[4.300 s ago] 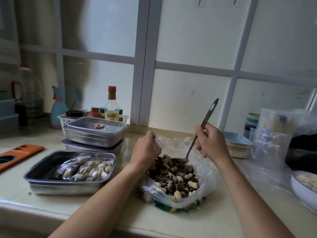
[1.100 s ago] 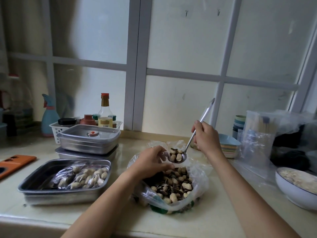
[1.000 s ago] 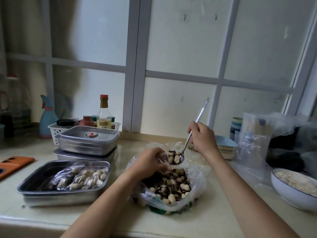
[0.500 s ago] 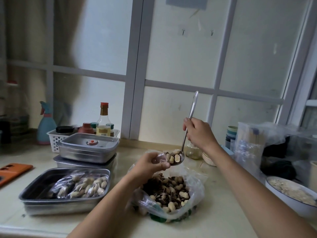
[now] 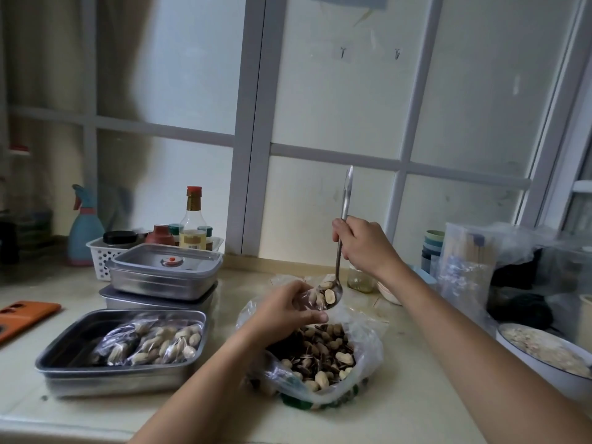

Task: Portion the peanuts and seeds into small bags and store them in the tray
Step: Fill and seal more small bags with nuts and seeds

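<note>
The left hand [image 5: 282,310] pinches open the small bag [image 5: 306,298], the right hand [image 5: 362,248] grips the loaded spoon [image 5: 345,200] tipped at its mouth: best pour slowly above the big bag [image 5: 368,334] of peanuts and seeds [image 5: 323,347], the tray [image 5: 80,330] waiting leftward.

The spoon [image 5: 340,248] is seen to be of polished metal, its bowl bright and glossy. The tray [image 5: 96,376] is made of brushed steel with a dull sheen, as are the two stacked lidded containers [image 5: 163,282]. The small bag [image 5: 304,298] at the spoon, the filled bags [image 5: 153,342] in the tray and the large bag [image 5: 371,344] are formed of thin clear plastic, glossy and crinkled. The basket [image 5: 101,256] is moulded of white perforated plastic, and the countertop [image 5: 416,405] is finished smooth and faintly glossy.
</note>
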The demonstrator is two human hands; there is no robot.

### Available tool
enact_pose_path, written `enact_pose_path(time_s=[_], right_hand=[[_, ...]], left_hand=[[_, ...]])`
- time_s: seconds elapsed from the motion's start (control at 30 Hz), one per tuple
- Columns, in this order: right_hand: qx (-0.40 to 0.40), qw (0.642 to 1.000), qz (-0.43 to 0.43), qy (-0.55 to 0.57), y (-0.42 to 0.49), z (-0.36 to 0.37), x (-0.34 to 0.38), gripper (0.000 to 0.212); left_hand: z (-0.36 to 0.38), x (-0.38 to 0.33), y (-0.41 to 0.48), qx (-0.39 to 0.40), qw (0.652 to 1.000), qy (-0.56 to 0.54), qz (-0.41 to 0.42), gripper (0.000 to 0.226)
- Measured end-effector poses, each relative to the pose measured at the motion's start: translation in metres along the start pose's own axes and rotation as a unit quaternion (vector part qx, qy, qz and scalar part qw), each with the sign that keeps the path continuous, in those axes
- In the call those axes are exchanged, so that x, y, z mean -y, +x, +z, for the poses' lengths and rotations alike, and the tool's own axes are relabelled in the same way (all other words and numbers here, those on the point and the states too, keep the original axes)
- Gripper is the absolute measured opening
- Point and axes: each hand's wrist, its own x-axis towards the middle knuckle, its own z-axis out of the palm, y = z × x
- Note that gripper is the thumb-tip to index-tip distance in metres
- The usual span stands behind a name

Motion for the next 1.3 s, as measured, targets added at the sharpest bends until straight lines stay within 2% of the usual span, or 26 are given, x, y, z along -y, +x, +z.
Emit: enact_pose_path(time_s=[0.2,0.33,0.47,0.57,0.77,0.9,0.97,1.13,1.23,1.3], right_hand=[[0.045,0.992,-0.074,-0.086,0.003,0.007,0.02,0.04],[0.046,0.983,-0.11,-0.139,0.003,0.014,0.026,0.039],[0.013,0.974,-0.159,-0.164,0.002,0.015,0.031,0.038],[-0.015,0.964,-0.196,-0.18,0.0,0.014,0.035,0.035],[-0.093,0.949,-0.241,-0.179,-0.008,0.015,0.041,0.033],[-0.07,0.957,-0.246,-0.135,-0.009,0.016,0.04,0.045],[-0.076,0.96,-0.241,-0.124,-0.011,0.016,0.036,0.049],[-0.17,0.967,-0.172,-0.073,-0.013,0.002,0.022,0.041],[-0.164,0.982,-0.081,-0.05,-0.017,-0.004,0.006,0.039],[-0.133,0.99,-0.029,-0.045,-0.024,-0.005,-0.006,0.039]], left_hand=[[0.004,0.003,0.0,0.03,0.999,-0.01,-0.017,0.058],[0.003,-0.002,-0.002,-0.003,1.0,0.011,-0.011,0.052],[0.003,-0.001,0.0,0.001,0.994,-0.102,-0.04,0.04],[0.002,0.001,0.002,0.0,0.984,-0.171,-0.048,0.044],[-0.001,0.003,0.001,-0.02,0.975,-0.218,-0.051,0.054],[-0.001,0.003,0.0,-0.028,0.974,-0.22,-0.041,0.032],[0.0,0.002,-0.001,-0.029,0.974,-0.222,-0.033,0.028],[-0.002,0.0,-0.004,-0.047,0.969,-0.24,-0.025,0.024],[-0.006,-0.003,-0.006,-0.073,0.97,-0.229,-0.036,0.027],[-0.011,-0.008,-0.008,-0.087,0.976,-0.198,-0.032,0.027]])
